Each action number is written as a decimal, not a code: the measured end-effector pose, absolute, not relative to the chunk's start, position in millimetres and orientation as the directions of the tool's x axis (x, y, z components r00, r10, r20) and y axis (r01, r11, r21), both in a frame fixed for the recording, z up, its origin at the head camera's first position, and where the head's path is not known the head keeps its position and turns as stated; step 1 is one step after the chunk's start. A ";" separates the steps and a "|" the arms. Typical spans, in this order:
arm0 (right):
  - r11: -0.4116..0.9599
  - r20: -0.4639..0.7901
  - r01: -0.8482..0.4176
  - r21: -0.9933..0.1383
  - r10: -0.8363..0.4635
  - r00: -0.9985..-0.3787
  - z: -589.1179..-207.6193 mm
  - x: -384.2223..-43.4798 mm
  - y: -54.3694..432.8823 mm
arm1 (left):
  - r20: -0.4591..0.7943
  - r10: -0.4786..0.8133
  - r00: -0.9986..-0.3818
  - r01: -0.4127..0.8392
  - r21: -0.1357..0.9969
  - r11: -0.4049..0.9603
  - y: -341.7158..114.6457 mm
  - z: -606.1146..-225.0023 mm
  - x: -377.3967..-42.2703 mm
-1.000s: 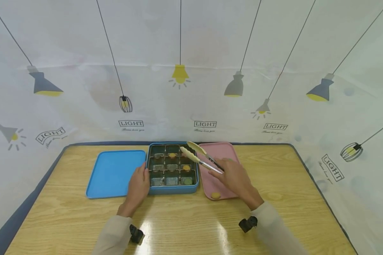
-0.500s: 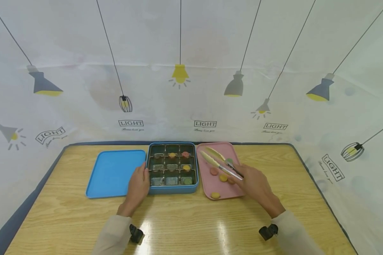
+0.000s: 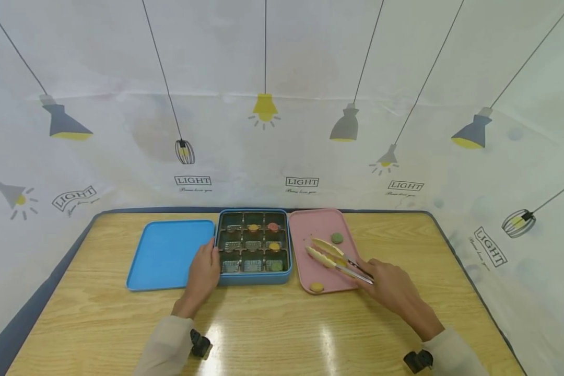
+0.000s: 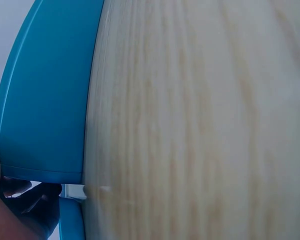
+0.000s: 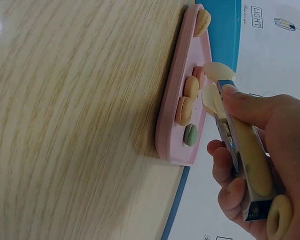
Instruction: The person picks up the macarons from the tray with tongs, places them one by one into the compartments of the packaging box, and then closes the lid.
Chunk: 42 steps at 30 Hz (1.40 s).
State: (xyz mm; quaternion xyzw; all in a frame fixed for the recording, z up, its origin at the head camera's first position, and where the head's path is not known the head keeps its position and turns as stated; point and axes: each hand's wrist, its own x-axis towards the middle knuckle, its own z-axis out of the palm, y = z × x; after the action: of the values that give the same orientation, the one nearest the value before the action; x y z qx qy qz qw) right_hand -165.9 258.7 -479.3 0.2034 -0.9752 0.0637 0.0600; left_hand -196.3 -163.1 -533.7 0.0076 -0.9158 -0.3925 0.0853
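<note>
My right hand [image 3: 395, 287] grips metal tongs [image 3: 348, 270] with cream tips, spread apart over the pink tray [image 3: 310, 222]. On that tray the right wrist view shows a pink macaron [image 5: 198, 75] beside the tips, several orange-beige macarons [image 5: 184, 110] and a green macaron [image 5: 190, 135]. In the head view the tongs partly cover some of them. To the left, a blue box [image 3: 256, 280] holds a divided insert. Its right column contains pink, yellow and green macarons, and an orange macaron [image 3: 254, 228] sits top middle. My left hand [image 3: 204, 269] rests against the box's left side, fingers fairly straight.
A flat blue lid [image 3: 169, 256] lies left of the box. The wooden table [image 3: 263, 329] extends in front and to both sides. A wall sheet [image 3: 282, 156] printed with lamps hangs right behind the table's back edge.
A pink macaron shows in the box's top right compartment. My right hand has drawn back rightward and toward me, bringing the tongs from the box to over the tray. My left hand has stayed put.
</note>
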 end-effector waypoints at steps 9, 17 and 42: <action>0.909 0.137 -0.410 -0.067 -0.399 -0.907 -477.0 -164.2 258.0 | 0.139 -0.077 -0.987 0.047 0.715 0.697 -163.3 -534.2 -196.8; 0.908 0.144 -0.416 -0.058 -0.404 -0.903 -481.0 -164.6 256.4 | 0.150 -0.082 -0.985 0.050 0.714 0.698 -162.9 -534.6 -196.5; 0.861 0.297 -0.469 -0.199 -0.403 -0.866 -461.1 -178.1 208.0 | 0.127 -0.068 -0.990 0.042 0.707 0.706 -163.5 -534.6 -197.7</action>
State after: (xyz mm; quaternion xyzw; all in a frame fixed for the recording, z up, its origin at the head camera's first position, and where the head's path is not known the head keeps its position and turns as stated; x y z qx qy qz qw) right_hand -178.1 208.0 -461.1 0.2278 -0.9566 0.1334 0.1237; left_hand -197.7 -163.5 -534.6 0.0070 -0.9207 -0.3834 0.0721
